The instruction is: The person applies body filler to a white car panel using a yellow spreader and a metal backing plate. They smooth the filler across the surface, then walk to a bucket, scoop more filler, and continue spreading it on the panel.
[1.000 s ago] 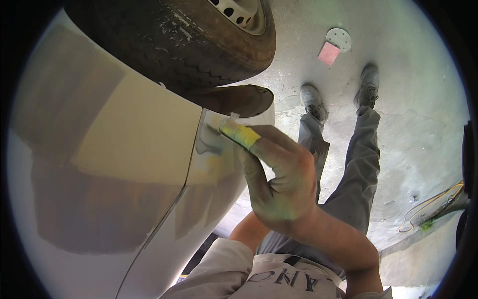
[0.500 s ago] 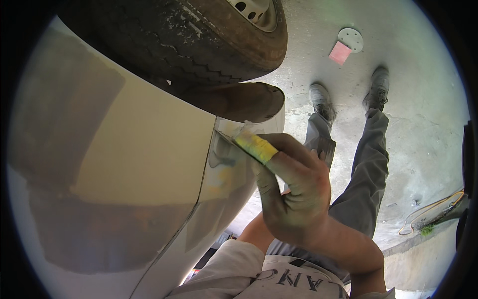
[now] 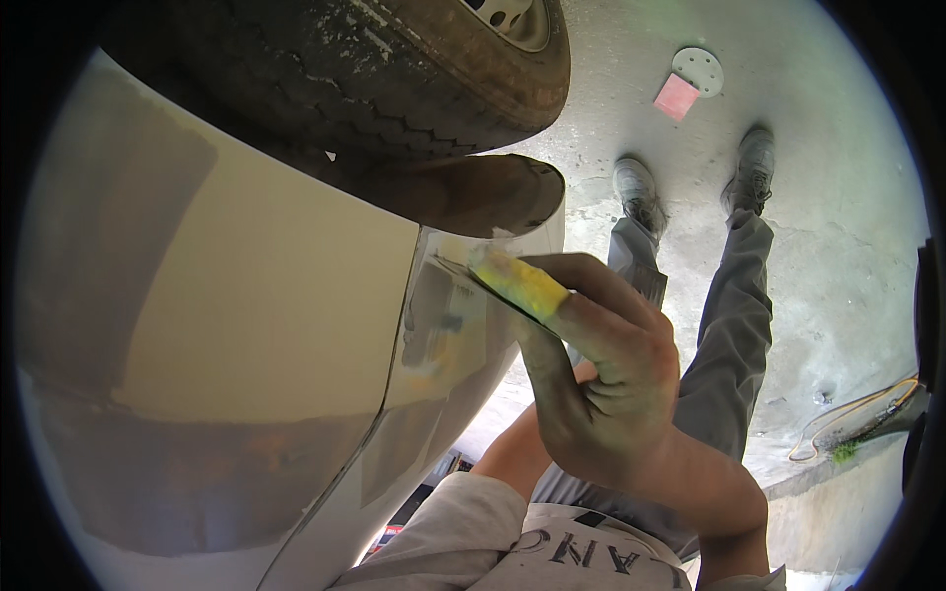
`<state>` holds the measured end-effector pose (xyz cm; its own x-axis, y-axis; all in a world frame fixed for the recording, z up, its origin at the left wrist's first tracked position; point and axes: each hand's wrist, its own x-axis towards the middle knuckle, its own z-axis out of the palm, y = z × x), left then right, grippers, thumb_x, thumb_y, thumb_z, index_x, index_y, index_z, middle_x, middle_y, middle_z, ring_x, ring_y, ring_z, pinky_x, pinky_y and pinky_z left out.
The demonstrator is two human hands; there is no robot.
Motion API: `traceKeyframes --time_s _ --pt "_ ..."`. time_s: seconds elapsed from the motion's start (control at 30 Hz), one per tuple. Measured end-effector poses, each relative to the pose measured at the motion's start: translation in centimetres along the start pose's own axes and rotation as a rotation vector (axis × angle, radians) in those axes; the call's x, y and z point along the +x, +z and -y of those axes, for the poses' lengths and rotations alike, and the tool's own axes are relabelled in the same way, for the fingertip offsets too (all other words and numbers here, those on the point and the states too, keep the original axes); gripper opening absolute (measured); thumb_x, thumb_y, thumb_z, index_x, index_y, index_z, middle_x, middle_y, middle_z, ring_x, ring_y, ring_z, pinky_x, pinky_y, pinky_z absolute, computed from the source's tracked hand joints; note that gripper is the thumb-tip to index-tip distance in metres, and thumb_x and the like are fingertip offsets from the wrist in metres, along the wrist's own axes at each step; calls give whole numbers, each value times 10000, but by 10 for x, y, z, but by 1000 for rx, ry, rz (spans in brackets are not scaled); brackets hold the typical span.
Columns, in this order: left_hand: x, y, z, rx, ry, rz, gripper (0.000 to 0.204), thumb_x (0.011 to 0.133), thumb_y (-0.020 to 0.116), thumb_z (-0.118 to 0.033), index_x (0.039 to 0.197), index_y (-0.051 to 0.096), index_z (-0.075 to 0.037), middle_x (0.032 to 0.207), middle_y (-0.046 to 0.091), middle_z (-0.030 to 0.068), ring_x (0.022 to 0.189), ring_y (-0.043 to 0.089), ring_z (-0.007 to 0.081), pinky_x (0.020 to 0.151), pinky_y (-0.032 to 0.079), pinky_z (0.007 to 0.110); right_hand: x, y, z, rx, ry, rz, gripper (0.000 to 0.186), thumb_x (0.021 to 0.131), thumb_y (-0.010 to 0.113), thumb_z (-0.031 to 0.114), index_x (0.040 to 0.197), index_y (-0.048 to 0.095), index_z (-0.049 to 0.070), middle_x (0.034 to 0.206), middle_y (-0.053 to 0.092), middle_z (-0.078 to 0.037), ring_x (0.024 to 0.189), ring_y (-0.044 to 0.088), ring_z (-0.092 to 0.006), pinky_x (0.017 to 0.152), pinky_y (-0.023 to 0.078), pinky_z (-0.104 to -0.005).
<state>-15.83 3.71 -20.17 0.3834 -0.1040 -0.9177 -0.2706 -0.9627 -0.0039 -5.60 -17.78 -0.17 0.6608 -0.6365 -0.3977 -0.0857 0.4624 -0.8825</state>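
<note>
My right hand (image 3: 611, 369) is closed in a pinch on a thin, flat putty spreader (image 3: 507, 297). Its index finger is yellow along the front, from a smear or a wrap. The spreader's tip rests at the car body panel (image 3: 463, 340), just right of the vertical seam and under the wheel arch. Beneath the tip lies a smeared grey filler patch (image 3: 422, 330). My left forearm (image 3: 514, 445) passes behind the right hand, which hides the left hand and its fingers. A dark flat plate (image 3: 651, 284) shows beyond the right knuckles; what supports it is hidden.
A worn tyre (image 3: 394, 89) stands above the panel, with a dark flap (image 3: 493, 192) below it. To the left is a wide cream and grey panel (image 3: 256, 305). A perforated white disc (image 3: 702, 69) and a pink square (image 3: 677, 97) lie on the floor beyond my shoes.
My right hand and the spreader have moved slightly right and down along the panel. The grey filler patch looks broader and more uncovered. The view has shifted a little.
</note>
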Motion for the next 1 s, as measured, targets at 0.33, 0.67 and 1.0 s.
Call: traceKeyframes --time_s 0.33,0.67,1.0 --pt "0 3 0 43 32 -96 387 1018 562 -374 964 657 -3 930 727 268 906 712 463 872 536 576 -19 15 5 32 -201 39 403 796 707 -162 1175 735 -26 1045 715 -184 881 730 -277 699 585 -314" --pt "-3 -8 -7 -1 -8 44 408 1055 511 -369 1016 632 19 1002 709 303 1012 678 472 946 501 550 2 -8 -5 -21 8 62 352 866 659 -150 1191 730 -33 1066 723 -176 822 718 -230 727 540 -265" --pt "0 -5 -5 16 -5 56 409 1059 505 -371 1019 631 17 998 710 300 1010 679 469 944 502 549 -9 5 -3 -46 -165 76 452 809 720 -142 1233 742 13 1046 702 -158 859 720 -233 730 562 -305"
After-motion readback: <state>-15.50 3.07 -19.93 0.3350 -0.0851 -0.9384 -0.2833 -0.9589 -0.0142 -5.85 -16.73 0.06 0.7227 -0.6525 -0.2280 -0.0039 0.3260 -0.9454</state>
